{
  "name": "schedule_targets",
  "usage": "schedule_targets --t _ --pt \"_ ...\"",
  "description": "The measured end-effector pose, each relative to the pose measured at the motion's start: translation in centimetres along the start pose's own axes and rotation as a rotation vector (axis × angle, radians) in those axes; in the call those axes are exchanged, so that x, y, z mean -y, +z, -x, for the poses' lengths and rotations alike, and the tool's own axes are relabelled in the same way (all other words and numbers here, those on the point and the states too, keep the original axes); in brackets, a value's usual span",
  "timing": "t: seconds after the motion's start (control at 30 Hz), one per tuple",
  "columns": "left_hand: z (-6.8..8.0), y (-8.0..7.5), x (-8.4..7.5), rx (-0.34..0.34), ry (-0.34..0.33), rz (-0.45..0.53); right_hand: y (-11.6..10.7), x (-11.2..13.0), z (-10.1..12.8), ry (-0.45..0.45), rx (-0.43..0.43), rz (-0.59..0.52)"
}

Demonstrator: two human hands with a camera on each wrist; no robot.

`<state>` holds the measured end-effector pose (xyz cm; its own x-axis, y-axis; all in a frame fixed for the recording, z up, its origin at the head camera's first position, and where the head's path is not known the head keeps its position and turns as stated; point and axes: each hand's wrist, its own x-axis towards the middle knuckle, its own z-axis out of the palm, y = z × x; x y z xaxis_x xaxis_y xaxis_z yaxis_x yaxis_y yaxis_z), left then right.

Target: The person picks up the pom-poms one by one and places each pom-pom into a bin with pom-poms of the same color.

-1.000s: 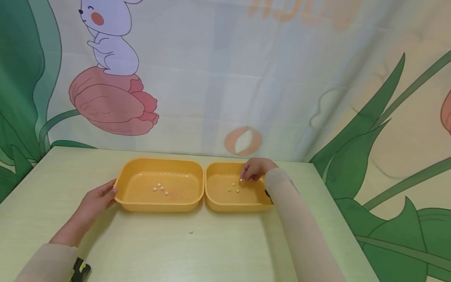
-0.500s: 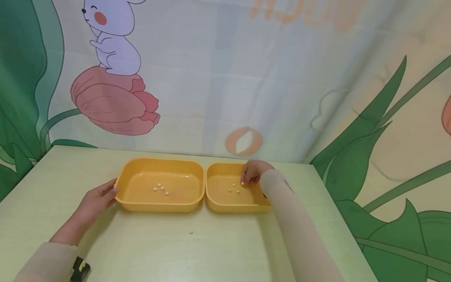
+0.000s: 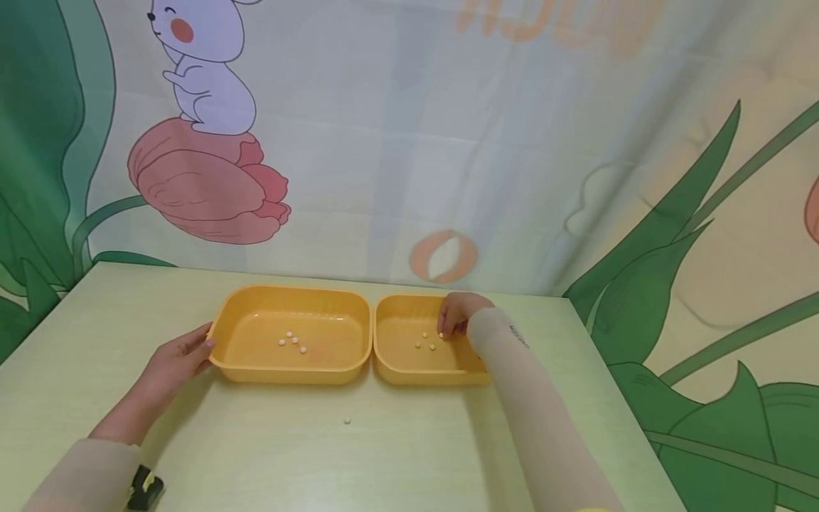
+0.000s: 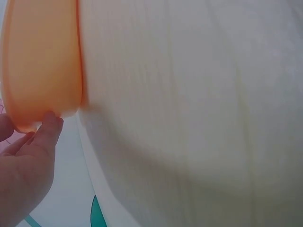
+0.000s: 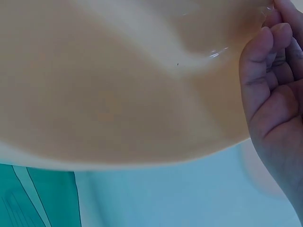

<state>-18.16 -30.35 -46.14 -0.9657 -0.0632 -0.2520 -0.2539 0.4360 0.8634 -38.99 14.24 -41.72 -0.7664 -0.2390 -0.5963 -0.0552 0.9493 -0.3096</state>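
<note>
Small bead (image 3: 441,334) is pinched by right hand (image 3: 457,314) inside right tray (image 3: 409,370); left hand (image 3: 169,366), grip relaxed, touches left tray (image 3: 288,373).

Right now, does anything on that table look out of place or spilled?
Yes, one thing: a single small pale bead lies alone on the table, in front of the two yellow trays. All the other beads sit inside the left tray and the right tray, so this one looks dropped or strayed.

The left hand (image 4: 21,170) occupies the lower left corner, fingers extended, fingertips (image 4: 49,124) touching the outer wall of an orange tray (image 4: 42,61). The tray rests on a pale wood-grain table (image 4: 199,104), which fills the remaining view.
</note>
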Motion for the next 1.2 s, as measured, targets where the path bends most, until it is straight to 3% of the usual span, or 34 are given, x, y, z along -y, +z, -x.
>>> schedule_targets --t 0.67,1.2 --pt "0.2 0.0 0.2 -0.017 0.034 -0.002 0.0 0.3 0.3 -0.011 0.009 0.061" --pt "0.2 0.0 -0.2 -0.006 0.012 0.002 -0.5 0.5 1.1 0.027 -0.034 0.019"
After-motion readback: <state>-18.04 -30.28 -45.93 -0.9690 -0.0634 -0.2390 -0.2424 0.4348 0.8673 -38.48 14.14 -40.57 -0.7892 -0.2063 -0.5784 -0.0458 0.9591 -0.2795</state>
